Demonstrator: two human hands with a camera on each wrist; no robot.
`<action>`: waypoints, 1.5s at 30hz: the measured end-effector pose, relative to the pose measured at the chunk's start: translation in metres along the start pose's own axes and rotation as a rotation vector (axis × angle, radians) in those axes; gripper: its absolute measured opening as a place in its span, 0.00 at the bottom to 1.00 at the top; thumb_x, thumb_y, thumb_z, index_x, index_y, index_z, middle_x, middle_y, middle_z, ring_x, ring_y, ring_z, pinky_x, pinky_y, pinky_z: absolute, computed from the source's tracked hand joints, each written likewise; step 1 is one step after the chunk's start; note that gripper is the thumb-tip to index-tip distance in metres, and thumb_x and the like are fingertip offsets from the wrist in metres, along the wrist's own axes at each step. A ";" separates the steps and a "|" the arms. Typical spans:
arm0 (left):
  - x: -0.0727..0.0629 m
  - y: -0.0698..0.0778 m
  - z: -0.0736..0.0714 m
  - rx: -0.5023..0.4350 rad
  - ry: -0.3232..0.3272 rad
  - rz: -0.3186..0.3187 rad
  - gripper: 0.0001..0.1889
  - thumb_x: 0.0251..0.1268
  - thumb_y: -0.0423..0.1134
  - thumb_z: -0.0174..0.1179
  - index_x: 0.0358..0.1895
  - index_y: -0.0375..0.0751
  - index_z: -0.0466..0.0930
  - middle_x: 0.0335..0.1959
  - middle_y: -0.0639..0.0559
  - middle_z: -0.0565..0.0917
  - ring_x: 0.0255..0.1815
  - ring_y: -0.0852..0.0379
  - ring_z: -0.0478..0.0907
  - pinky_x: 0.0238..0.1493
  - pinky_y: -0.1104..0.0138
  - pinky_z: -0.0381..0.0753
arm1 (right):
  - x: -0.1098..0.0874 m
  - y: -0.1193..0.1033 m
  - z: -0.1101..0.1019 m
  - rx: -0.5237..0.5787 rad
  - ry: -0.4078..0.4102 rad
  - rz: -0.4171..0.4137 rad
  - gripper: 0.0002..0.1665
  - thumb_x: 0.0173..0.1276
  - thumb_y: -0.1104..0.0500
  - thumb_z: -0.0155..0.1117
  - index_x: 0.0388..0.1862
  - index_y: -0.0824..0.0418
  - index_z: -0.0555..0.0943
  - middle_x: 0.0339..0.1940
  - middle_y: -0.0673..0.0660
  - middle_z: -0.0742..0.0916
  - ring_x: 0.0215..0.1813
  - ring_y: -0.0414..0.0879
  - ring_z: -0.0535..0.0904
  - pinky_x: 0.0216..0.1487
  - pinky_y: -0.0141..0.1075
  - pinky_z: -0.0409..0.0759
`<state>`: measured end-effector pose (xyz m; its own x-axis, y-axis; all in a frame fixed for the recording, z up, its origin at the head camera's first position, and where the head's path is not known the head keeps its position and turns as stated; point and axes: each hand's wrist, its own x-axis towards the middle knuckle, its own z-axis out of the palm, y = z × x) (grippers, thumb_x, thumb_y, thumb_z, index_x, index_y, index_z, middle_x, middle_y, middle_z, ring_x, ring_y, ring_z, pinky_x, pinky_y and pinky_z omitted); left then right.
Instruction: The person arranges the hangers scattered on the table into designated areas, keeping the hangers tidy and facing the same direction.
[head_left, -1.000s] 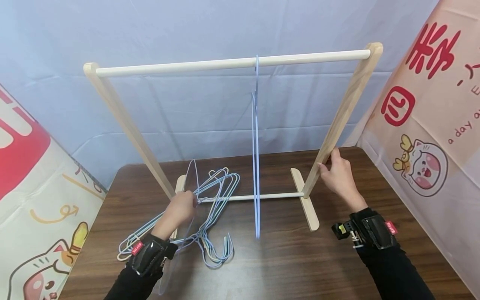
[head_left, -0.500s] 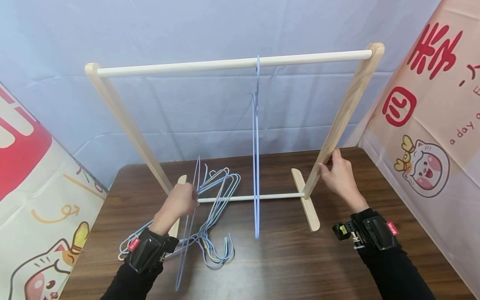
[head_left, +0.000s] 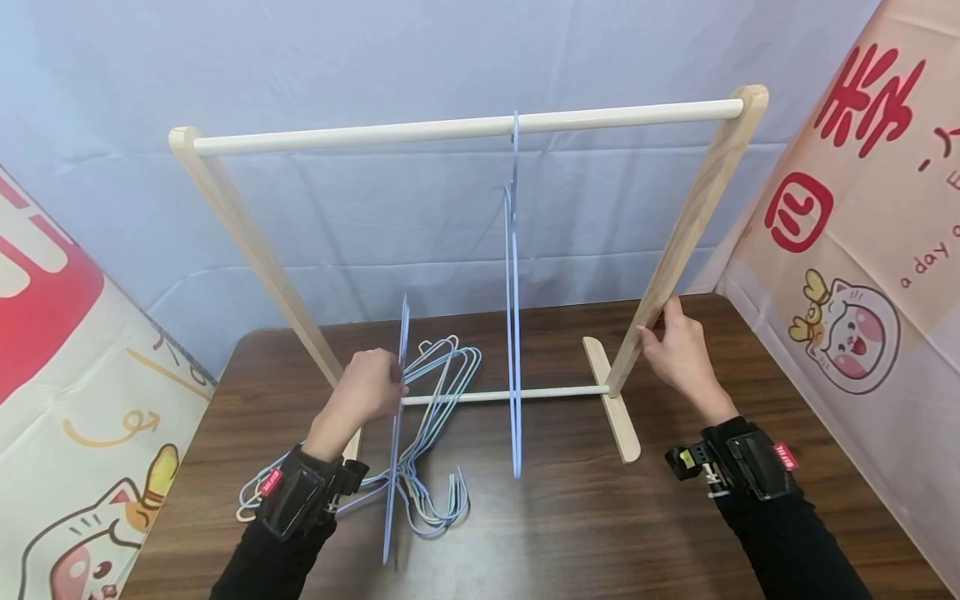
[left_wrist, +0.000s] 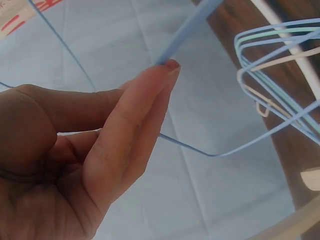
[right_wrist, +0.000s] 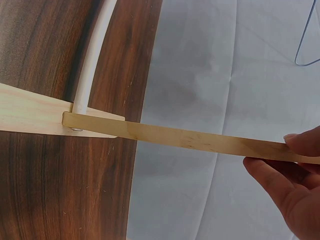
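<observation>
My left hand [head_left: 367, 385] pinches a blue wire hanger [head_left: 392, 483] between thumb and fingers, holding it up edge-on in front of the rack's left post [head_left: 258, 258]. In the left wrist view the fingertips [left_wrist: 167, 70] close on the hanger's wire [left_wrist: 187, 32]. My right hand [head_left: 678, 354] grips the lower part of the rack's right wooden post [head_left: 686, 225], thumb on one side and fingers on the other. Another blue hanger [head_left: 514, 333] hangs from the middle of the white top rail [head_left: 360, 133].
A pile of blue, green and cream hangers [head_left: 431, 442] lies on the brown table [head_left: 570, 533] by the rack's left foot, across the lower rail [head_left: 555, 392]. The right foot [head_left: 618, 425] stands on the table. Printed cloths hang left and right, a pale blue cloth [head_left: 420, 50] behind.
The hanger in my left hand has turned from slanting to nearly upright and edge-on, and shifted slightly right and up. My right hand stays on the post.
</observation>
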<state>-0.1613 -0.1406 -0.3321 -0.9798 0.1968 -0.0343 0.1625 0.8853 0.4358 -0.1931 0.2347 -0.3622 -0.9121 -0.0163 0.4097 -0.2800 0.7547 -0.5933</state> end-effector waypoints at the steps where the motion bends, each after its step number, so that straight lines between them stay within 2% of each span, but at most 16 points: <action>1: 0.000 0.001 0.000 -0.021 -0.005 -0.012 0.08 0.51 0.30 0.62 0.18 0.38 0.76 0.11 0.55 0.77 0.18 0.58 0.77 0.30 0.62 0.75 | 0.000 0.000 0.000 -0.003 -0.001 0.000 0.24 0.61 0.72 0.56 0.54 0.77 0.61 0.35 0.75 0.77 0.35 0.67 0.77 0.27 0.49 0.73; 3: 0.002 0.005 -0.002 -0.046 -0.008 -0.029 0.08 0.52 0.30 0.62 0.18 0.38 0.75 0.10 0.55 0.77 0.15 0.60 0.77 0.30 0.63 0.76 | 0.000 0.000 0.000 -0.006 -0.002 0.002 0.24 0.61 0.72 0.56 0.54 0.77 0.61 0.35 0.75 0.77 0.35 0.67 0.77 0.27 0.49 0.73; 11: 0.006 0.019 -0.012 -0.075 0.002 -0.028 0.08 0.52 0.30 0.60 0.18 0.38 0.76 0.12 0.55 0.79 0.18 0.58 0.79 0.34 0.61 0.77 | 0.000 0.000 0.000 -0.007 -0.011 0.006 0.24 0.62 0.71 0.55 0.55 0.77 0.61 0.35 0.75 0.77 0.35 0.67 0.77 0.26 0.47 0.72; 16: 0.007 0.030 -0.021 -0.063 0.009 -0.006 0.07 0.52 0.29 0.57 0.19 0.37 0.79 0.12 0.55 0.79 0.19 0.57 0.80 0.33 0.61 0.77 | -0.001 0.000 -0.001 -0.011 -0.011 0.012 0.24 0.62 0.71 0.55 0.55 0.77 0.61 0.35 0.75 0.77 0.35 0.67 0.77 0.27 0.49 0.73; 22: 0.010 0.041 -0.032 -0.052 -0.012 0.026 0.06 0.55 0.31 0.59 0.23 0.35 0.80 0.12 0.54 0.79 0.20 0.56 0.80 0.40 0.59 0.76 | -0.001 0.001 -0.001 -0.003 -0.020 0.012 0.25 0.62 0.71 0.54 0.57 0.77 0.60 0.35 0.75 0.77 0.35 0.67 0.76 0.27 0.49 0.73; 26: 0.012 0.048 -0.039 -0.042 -0.020 0.035 0.06 0.55 0.31 0.58 0.24 0.35 0.80 0.13 0.54 0.80 0.20 0.57 0.80 0.37 0.60 0.77 | -0.001 0.000 -0.001 -0.004 -0.017 0.011 0.25 0.62 0.71 0.55 0.56 0.76 0.60 0.35 0.74 0.77 0.35 0.66 0.76 0.27 0.48 0.72; 32: 0.010 0.059 -0.051 -0.029 -0.004 0.059 0.05 0.55 0.30 0.57 0.25 0.34 0.80 0.14 0.53 0.79 0.20 0.57 0.77 0.28 0.66 0.74 | 0.000 -0.001 -0.001 -0.002 -0.023 0.013 0.25 0.62 0.71 0.55 0.56 0.77 0.60 0.36 0.75 0.77 0.36 0.67 0.76 0.28 0.49 0.73; 39: 0.009 0.074 -0.062 -0.068 0.012 0.081 0.07 0.57 0.31 0.57 0.23 0.35 0.78 0.14 0.54 0.78 0.21 0.58 0.77 0.25 0.67 0.70 | 0.000 0.000 -0.002 0.002 -0.027 0.003 0.26 0.62 0.71 0.54 0.57 0.77 0.59 0.35 0.75 0.77 0.36 0.67 0.76 0.26 0.48 0.73; 45: 0.011 0.090 -0.070 -0.059 0.031 0.110 0.08 0.57 0.31 0.57 0.21 0.37 0.76 0.16 0.52 0.78 0.20 0.59 0.77 0.24 0.68 0.70 | 0.000 -0.003 -0.003 0.000 -0.031 0.015 0.26 0.62 0.72 0.55 0.57 0.77 0.59 0.36 0.76 0.77 0.36 0.67 0.76 0.26 0.48 0.73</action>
<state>-0.1659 -0.0886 -0.2302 -0.9598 0.2771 0.0441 0.2628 0.8328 0.4872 -0.1913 0.2345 -0.3587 -0.9249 -0.0254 0.3792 -0.2665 0.7549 -0.5993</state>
